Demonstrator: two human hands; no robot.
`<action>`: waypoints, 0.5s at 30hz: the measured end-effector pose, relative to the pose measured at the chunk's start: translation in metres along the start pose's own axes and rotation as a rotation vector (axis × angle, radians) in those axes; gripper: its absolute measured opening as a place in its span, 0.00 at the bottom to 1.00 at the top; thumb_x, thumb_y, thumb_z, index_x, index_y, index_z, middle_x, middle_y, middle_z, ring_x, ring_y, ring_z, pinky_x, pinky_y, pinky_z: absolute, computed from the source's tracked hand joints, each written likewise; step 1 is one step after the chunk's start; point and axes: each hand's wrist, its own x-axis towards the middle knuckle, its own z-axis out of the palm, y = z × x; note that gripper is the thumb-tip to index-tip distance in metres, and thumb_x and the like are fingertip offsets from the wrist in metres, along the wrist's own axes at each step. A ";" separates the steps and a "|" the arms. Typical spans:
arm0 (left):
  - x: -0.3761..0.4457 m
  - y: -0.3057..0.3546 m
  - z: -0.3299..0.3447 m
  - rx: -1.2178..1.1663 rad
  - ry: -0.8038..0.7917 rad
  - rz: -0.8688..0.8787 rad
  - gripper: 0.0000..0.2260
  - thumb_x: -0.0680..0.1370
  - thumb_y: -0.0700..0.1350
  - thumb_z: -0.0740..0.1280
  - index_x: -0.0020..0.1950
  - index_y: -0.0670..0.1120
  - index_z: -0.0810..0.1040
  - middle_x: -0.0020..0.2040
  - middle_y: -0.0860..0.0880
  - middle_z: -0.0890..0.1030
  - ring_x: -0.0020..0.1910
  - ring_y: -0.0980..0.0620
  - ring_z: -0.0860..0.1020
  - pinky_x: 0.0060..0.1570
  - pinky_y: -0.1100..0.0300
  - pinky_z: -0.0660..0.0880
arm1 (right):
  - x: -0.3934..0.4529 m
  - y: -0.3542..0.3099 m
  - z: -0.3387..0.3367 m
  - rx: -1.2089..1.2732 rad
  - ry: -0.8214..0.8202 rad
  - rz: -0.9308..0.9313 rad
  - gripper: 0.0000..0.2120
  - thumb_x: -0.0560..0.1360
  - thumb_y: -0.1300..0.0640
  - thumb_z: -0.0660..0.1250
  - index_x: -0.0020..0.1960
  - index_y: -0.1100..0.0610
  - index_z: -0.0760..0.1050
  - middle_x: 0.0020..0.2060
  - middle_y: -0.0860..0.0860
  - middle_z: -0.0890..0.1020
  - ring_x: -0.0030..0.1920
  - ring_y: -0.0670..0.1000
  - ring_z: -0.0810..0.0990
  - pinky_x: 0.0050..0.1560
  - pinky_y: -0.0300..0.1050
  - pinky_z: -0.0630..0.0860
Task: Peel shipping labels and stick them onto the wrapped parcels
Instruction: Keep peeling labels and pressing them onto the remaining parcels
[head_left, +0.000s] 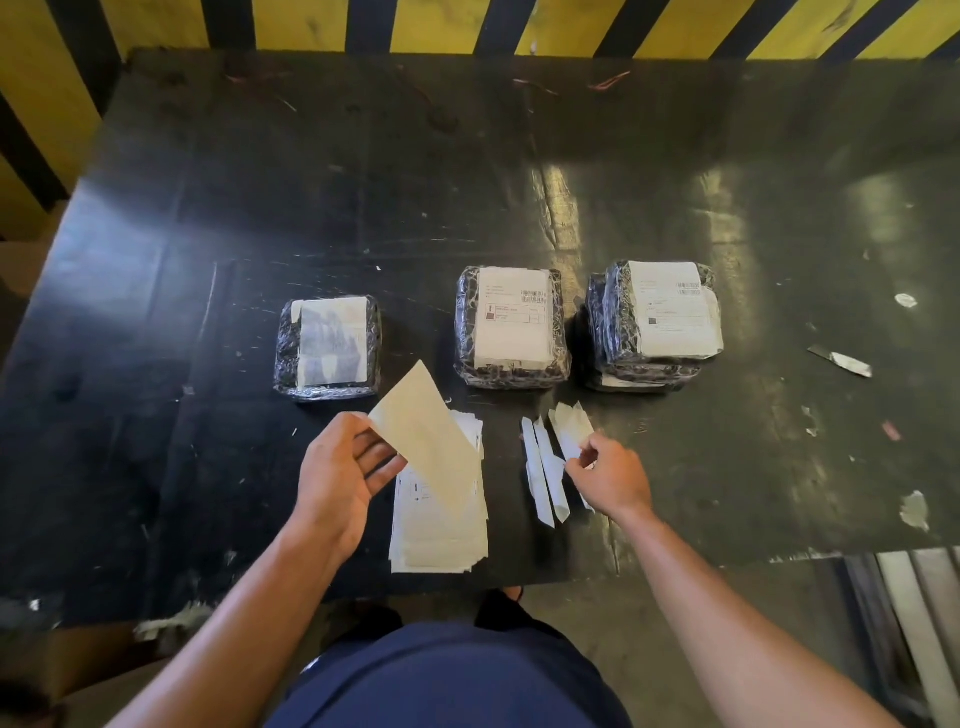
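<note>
from the head camera we look down on a black, scuffed table (208, 208) with yellow and black striped barriers (311, 26) behind its far edge.

our left hand (337, 478) holds a label sheet (421, 431) raised above the table, its plain back facing us; the thumb and curled fingers pinch its near left corner. the sheet tilts up and away, and it hides part of the stack of labels (441, 525) lying flat on the table just under and beside the hand.

our right hand (613, 478) reaches down to the pile of peeled backing strips (545, 467), white slivers lying fanned on the table to the right of the stack. its fingers are curled narrowly and pinch one strip at the fingertips.

beyond the hands sit the wrapped parcels in a row. the left parcel (327, 348) carries only a faint sheet under its shiny wrap. the middle parcel (511, 327) bears a white printed label on top. the right parcel (660, 312) also bears a label and rests on top of other parcels, slightly askew.

nothing lies between the raised sheet and the left parcel, which are near each other but apart. small paper scraps (841, 361) dot the right side of the table. at the bottom we see a dark blue shirt (447, 675).
</note>
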 end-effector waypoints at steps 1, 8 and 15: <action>0.000 0.000 0.000 -0.002 0.000 -0.002 0.09 0.85 0.42 0.60 0.49 0.44 0.77 0.50 0.46 0.89 0.47 0.48 0.88 0.51 0.51 0.81 | -0.001 0.001 0.000 -0.030 0.001 -0.001 0.08 0.77 0.53 0.70 0.54 0.55 0.80 0.45 0.49 0.85 0.47 0.54 0.82 0.42 0.47 0.77; 0.003 0.005 -0.003 -0.054 -0.005 -0.015 0.09 0.86 0.43 0.60 0.52 0.43 0.78 0.51 0.45 0.89 0.48 0.48 0.88 0.51 0.52 0.81 | -0.026 -0.006 -0.004 -0.152 0.160 -0.113 0.21 0.76 0.49 0.69 0.67 0.54 0.77 0.57 0.51 0.82 0.55 0.56 0.82 0.50 0.50 0.80; 0.002 0.010 0.000 -0.094 0.006 -0.020 0.09 0.86 0.44 0.60 0.54 0.43 0.79 0.52 0.44 0.89 0.52 0.46 0.88 0.53 0.52 0.82 | -0.086 -0.094 -0.005 0.155 0.393 -0.655 0.09 0.76 0.48 0.67 0.49 0.53 0.79 0.41 0.44 0.78 0.42 0.46 0.75 0.50 0.46 0.73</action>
